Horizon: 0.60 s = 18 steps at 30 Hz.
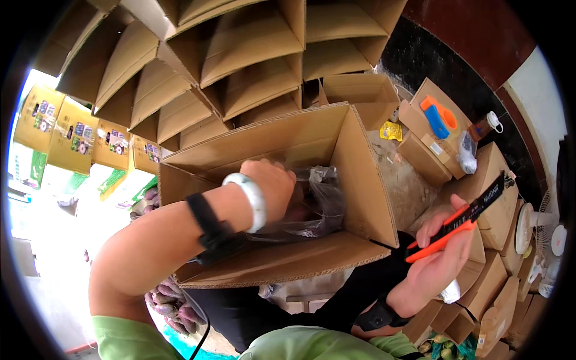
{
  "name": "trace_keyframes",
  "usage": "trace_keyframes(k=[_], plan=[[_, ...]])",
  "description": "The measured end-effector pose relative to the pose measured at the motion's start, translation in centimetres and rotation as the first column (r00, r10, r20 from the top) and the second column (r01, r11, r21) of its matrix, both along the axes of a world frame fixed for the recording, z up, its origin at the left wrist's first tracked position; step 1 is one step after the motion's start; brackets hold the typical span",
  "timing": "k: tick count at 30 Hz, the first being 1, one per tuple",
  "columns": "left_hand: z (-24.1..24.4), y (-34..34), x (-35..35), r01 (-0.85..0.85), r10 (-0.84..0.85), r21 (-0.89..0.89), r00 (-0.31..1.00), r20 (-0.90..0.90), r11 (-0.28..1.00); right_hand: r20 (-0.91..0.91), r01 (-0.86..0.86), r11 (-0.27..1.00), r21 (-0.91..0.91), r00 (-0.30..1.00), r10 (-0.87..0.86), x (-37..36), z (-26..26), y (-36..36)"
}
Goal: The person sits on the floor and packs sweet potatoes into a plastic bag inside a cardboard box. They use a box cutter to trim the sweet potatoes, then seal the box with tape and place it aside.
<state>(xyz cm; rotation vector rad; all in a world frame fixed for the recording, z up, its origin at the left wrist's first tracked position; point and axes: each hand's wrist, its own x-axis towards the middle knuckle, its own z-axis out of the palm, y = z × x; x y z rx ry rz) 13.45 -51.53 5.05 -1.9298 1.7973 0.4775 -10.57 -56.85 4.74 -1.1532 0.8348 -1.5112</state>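
Observation:
An open cardboard box (288, 265) stands before me, its flaps raised. My left hand (270, 184) reaches inside it, fingers curled down at a clear plastic bag (326, 198) with dark contents. The fingertips are hidden, so whether they grip the bag or something in it is unclear. A pale bangle (249, 198) and a black strap (209, 225) circle that wrist and forearm. To the right of the box, my right hand (443, 252) holds an orange and black snap-off utility knife (454, 225), its dark end pointing up and right.
Stacked open cartons (252, 45) rise behind the box. At the right, an orange and blue tape dispenser (438, 117) lies on a carton, near a bottle (486, 123) and a fan (546, 225). Purple sweet potatoes (173, 306) lie at lower left; printed cartons (72, 144) stand beyond.

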Motion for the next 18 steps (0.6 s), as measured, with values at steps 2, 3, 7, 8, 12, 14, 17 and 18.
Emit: trace_keyframes(k=[2, 3, 7, 8, 12, 14, 17, 18], plan=[[-4.0, -1.4, -0.4, 0.028, -0.027, 0.061, 1.000, -0.014, 0.998, -0.007, 0.002, 1.000, 0.002, 1.000, -0.002, -0.4, -0.4, -0.1], [-4.8, -1.9, -0.9, 0.024, -0.023, 0.027, 0.999, -0.023, 0.999, -0.002, 0.001, 1.000, 0.003, 1.000, -0.001, -0.7, -0.5, -0.2], [-7.7, -2.4, -2.1, -0.023, 0.002, -0.149, 0.990, -0.141, 0.989, 0.011, 0.007, 0.999, 0.031, 1.000, -0.007, -1.2, -0.4, -0.5], [-8.7, -2.4, -2.1, -0.052, 0.007, -0.230, 0.981, -0.195, 0.972, -0.006, -0.002, 0.999, 0.044, 1.000, 0.003, -1.3, -0.3, -0.5], [-8.6, -2.4, -1.8, -0.050, -0.068, -0.397, 0.958, -0.277, 0.917, -0.004, -0.019, 0.999, 0.032, 1.000, 0.020, -1.6, -0.5, -0.7], [-6.1, -3.2, -1.3, -0.033, -0.030, -0.219, 0.961, -0.275, 0.975, -0.008, -0.025, 0.999, 0.045, 1.000, 0.026, -1.8, -0.4, -0.7], [-1.5, -4.1, -0.2, -0.031, 0.014, -0.046, 0.946, -0.323, 0.998, 0.031, -0.051, 0.996, 0.067, 0.998, 0.049, -2.1, -0.7, -1.0], [0.3, -3.8, -0.2, -0.027, 0.005, -0.069, 0.952, -0.305, 0.997, 0.077, -0.070, 0.995, 0.066, 0.995, 0.064, -2.2, -0.9, -1.0]])
